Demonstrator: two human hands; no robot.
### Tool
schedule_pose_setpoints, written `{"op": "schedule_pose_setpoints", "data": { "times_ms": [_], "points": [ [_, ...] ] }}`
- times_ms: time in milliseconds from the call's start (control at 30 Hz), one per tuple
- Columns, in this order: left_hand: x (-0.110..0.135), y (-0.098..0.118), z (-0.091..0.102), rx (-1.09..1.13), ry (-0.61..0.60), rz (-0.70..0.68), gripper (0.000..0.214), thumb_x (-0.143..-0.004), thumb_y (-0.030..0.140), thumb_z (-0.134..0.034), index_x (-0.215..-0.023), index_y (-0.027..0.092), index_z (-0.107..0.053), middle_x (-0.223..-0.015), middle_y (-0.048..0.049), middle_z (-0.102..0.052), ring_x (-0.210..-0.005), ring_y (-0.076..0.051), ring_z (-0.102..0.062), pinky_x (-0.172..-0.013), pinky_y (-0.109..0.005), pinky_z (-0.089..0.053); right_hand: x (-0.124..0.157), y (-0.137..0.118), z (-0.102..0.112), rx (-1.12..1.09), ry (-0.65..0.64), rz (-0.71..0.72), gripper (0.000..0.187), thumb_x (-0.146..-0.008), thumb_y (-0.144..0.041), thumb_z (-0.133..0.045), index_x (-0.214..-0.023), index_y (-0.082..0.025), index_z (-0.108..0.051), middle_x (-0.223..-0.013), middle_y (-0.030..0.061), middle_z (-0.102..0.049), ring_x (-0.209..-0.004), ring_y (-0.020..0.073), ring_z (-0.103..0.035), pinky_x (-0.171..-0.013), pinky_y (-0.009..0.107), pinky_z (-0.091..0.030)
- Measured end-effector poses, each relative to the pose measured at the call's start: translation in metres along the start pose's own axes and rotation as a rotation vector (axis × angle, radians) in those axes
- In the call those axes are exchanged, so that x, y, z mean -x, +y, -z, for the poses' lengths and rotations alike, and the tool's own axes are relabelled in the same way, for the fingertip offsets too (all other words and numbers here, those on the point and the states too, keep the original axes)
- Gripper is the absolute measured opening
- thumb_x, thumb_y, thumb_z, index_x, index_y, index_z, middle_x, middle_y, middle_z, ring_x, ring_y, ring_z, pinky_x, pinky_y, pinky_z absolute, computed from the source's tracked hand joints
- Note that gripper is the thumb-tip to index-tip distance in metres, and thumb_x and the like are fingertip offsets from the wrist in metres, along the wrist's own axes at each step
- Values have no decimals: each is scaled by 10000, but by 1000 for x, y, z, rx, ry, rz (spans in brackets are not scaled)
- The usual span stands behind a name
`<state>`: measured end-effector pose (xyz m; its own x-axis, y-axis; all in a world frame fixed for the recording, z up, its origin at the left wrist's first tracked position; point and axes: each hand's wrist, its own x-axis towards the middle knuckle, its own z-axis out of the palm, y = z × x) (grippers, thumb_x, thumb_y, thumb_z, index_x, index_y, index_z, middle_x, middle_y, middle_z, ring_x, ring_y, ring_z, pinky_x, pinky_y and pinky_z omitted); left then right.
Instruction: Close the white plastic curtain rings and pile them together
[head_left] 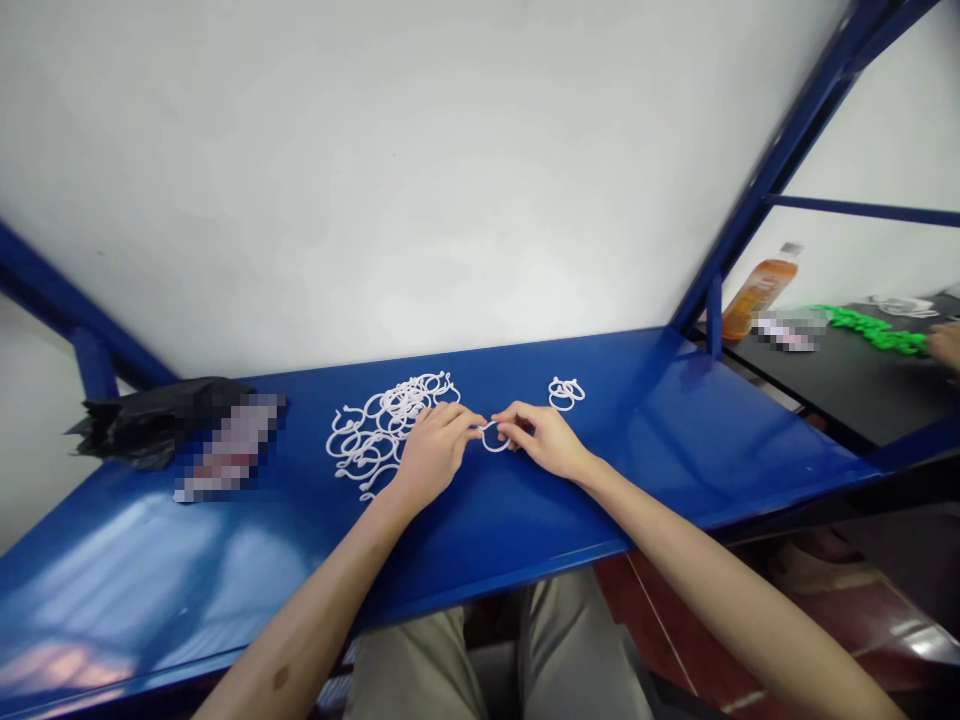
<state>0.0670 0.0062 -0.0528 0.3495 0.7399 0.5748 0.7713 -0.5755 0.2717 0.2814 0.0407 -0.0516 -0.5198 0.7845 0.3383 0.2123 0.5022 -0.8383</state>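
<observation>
- Far left on the blue metal table (675, 420): crumpled black plastic bag (150, 425), with a blurred flat item (229, 447) just beside it on the right.
- Left of centre: loose pile of white plastic rings (382, 425), tangled and overlapping, flat on the table top.
- Left hand (433, 452): resting at the right edge of the pile, fingers curled, thumb and forefinger pinched on the left side of a single white ring (495, 438).
- Single white ring: between the two hands, low over the table, just right of the pile.
- Right hand (544, 438): fingers bent, fingertips gripping the ring's right side, knuckles toward the wall.
- Just behind the right hand: small cluster of white rings (566, 393), apart from the big pile.
- Far right, on a neighbouring dark table (840, 385): orange bottle (759, 290), green plastic pieces (874, 330), and another person's hand (946, 345) at the frame edge.
</observation>
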Motion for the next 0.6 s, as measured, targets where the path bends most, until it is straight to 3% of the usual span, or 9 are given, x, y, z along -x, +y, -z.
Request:
{"op": "schedule_pose_setpoints", "data": {
  "times_ms": [400,600],
  "points": [
    [6,8,-5,-165,42,-160,334,-952,54,-416,-996,240,-690,-959,-29,-737,-891,-190,-620,-821,-373,-400,2,2,-3,1,-65,-17,185,-979,-348,-539,-938,-207,-651,-729,-10,-679,-608,129,-634,-608,241,-519],
    [2,13,-5,-143,38,-106,273,-960,76,-432,-951,225,-661,-934,-29,-733,-884,-200,-619,-798,-369,-402,0,0,-3,74,-18,25,179,-986,-320,-526,-911,-208,-645,-747,-7,-699,-619,132,-636,-627,246,-501]
  ]
}}
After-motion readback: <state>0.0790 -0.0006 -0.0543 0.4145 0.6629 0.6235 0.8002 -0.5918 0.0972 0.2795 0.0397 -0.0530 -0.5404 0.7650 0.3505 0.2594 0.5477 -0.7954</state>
